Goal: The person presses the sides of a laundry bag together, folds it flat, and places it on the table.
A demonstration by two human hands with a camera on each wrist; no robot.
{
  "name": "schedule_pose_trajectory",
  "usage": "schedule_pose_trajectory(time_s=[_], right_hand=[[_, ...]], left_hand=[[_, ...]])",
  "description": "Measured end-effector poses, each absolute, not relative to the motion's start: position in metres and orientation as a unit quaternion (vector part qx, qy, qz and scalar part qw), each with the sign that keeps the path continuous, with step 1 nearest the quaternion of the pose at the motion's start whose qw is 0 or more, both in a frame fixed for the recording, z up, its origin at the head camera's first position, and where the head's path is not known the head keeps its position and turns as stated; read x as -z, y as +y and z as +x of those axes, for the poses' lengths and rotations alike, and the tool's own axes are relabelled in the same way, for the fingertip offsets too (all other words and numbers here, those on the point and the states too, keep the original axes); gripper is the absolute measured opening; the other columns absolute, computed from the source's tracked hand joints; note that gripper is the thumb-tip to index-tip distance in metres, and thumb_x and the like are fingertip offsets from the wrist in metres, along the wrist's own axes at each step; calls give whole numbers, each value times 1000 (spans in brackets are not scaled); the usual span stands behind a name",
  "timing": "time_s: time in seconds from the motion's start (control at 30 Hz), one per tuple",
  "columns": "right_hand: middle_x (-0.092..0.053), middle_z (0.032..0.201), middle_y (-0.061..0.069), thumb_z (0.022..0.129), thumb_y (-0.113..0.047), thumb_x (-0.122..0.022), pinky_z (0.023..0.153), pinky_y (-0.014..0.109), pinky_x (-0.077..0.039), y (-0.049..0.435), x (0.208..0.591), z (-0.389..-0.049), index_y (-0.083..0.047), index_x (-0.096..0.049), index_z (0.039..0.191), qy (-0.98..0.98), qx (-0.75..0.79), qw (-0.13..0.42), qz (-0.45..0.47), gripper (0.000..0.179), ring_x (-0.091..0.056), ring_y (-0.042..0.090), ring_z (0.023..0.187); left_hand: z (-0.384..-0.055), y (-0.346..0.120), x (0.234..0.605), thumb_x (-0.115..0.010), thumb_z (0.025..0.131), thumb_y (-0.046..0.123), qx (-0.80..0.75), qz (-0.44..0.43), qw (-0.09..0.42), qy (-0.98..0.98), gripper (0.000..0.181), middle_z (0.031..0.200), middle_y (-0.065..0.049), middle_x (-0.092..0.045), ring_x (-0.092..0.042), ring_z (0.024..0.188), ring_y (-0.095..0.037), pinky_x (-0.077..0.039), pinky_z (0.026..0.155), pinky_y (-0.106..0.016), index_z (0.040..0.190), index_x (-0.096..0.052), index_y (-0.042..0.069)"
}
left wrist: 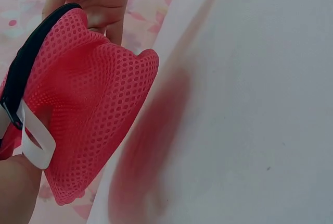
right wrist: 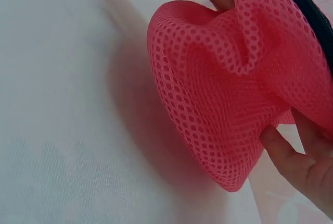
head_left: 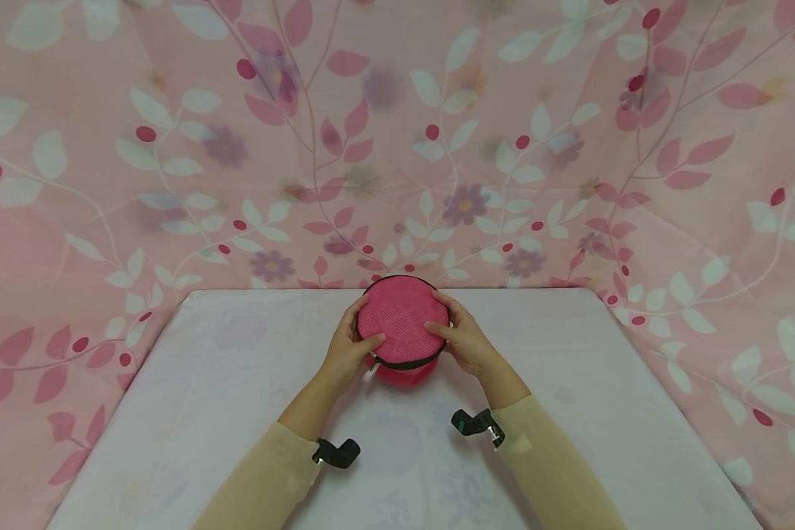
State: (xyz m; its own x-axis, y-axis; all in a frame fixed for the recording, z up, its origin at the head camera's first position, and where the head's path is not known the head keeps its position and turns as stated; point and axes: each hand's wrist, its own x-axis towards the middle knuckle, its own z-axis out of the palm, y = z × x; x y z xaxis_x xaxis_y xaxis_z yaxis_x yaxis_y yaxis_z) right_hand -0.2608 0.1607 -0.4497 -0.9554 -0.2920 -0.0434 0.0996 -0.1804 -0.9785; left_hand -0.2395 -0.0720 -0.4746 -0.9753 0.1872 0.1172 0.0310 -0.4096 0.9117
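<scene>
Pink leaf-printed cloth point(head_left: 384, 140) hangs behind the white table point(head_left: 238, 397). Over it, my left hand point(head_left: 344, 346) and right hand point(head_left: 467, 340) grip opposite sides of a pink mesh pouch point(head_left: 397, 324), fingers curled round its rim. Only the wrist views show the deep creases in its side; the right one misses the white loop point(left wrist: 40, 143). Tabletop spreads left, right and toward me; its far edge point(head_left: 278, 289) passes behind the pouch.

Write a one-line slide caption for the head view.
Left hand and right hand hold a round, black-edged pink mesh pouch above a white tabletop, a floral pink backdrop behind.
</scene>
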Motion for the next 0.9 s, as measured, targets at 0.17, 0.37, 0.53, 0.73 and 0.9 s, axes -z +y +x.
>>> schedule_pose_trajectory(time_s=[0.17, 0.37, 0.53, 0.73, 0.9], right_hand=[[-25, 161, 9, 97, -3, -63, 84, 38, -58, 162, 447, -260, -20, -30, 158, 674, 720, 141, -84, 72, -50, 32, 126], [-23, 161, 14, 98, -7, -63, 88, 47, -56, 166, 443, -259, -24, -25, 160, 719, 666, 162, -115, 75, -50, 41, 129], [-20, 162, 15, 99, -7, -61, 88, 46, -56, 165, 445, -259, -25, -22, 160, 712, 672, 164, -126, 75, -50, 41, 129], [-19, 161, 15, 98, -1, -59, 86, 39, -56, 163, 453, -260, -22, -22, 160, 667, 717, 159, -127, 75, -51, 35, 125], [-20, 161, 15, 97, 5, -56, 89, 36, -56, 160, 457, -259, -18, -23, 160, 626, 755, 149, -127, 75, -48, 32, 128]], left_hand=[[-239, -71, 472, -61, 88, -18, -849, 90, 46, 518, 83, 156, -5, -35, -45, 131, -26, -54, 92, -29, 156, -32, 19], [-240, -72, 471, -61, 86, -21, -858, 69, 50, 507, 85, 155, -6, -34, -48, 125, -26, -56, 87, -28, 155, -33, 20], [-240, -72, 471, -60, 87, -21, -860, 71, 53, 502, 85, 155, -8, -34, -47, 126, -27, -55, 88, -27, 156, -32, 20], [-241, -72, 474, -59, 87, -21, -861, 79, 62, 499, 86, 156, -8, -31, -46, 127, -27, -55, 88, -29, 157, -29, 20], [-241, -71, 477, -60, 87, -20, -862, 75, 68, 497, 88, 156, -7, -30, -47, 127, -27, -55, 89, -30, 157, -29, 21]])
